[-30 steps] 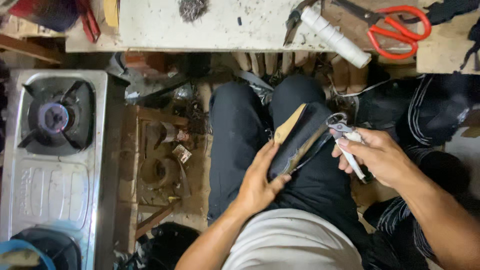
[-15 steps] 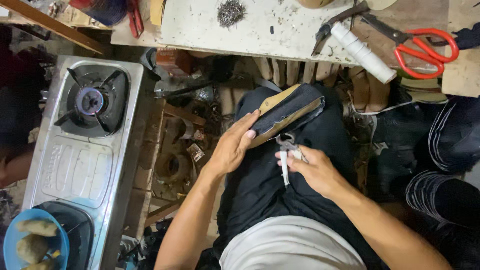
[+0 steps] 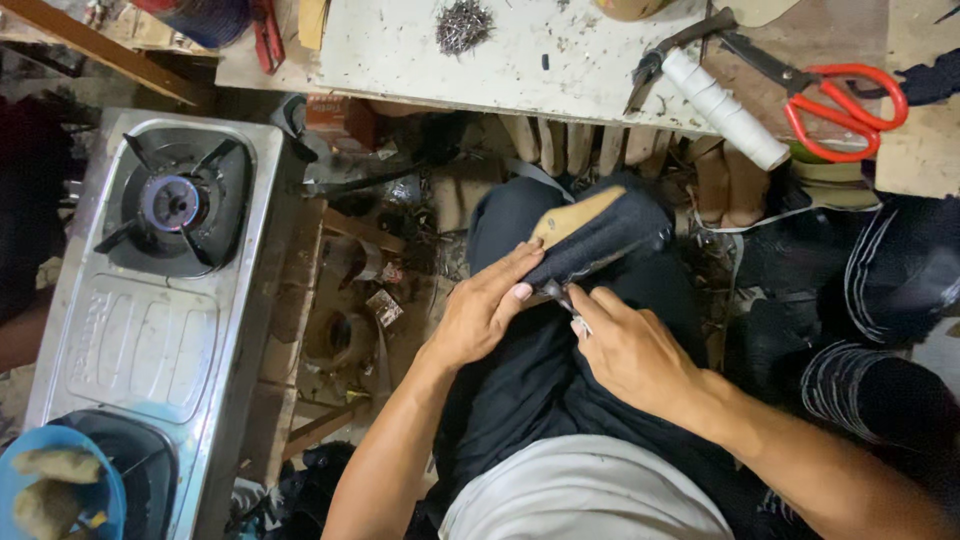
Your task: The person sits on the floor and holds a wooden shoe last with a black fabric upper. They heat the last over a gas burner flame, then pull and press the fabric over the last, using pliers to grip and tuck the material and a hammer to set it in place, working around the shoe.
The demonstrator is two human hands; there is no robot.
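While the dark shoe upper (image 3: pixel 600 245) is clasped by the left hand (image 3: pixel 480 315) across the lap, long axis slanting up-right, small pliers (image 3: pixel 565 300) are gripped against its near lower end by the closed right hand (image 3: pixel 630 350).

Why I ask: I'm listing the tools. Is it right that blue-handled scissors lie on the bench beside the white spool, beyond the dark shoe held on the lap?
Not quite: the scissors have red handles, as the head view shows. They do lie beside the white spool, beyond the dark shoe.

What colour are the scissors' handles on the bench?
Red. The scissors lie at the bench's right end, blades dark; the head view shows them clearly.
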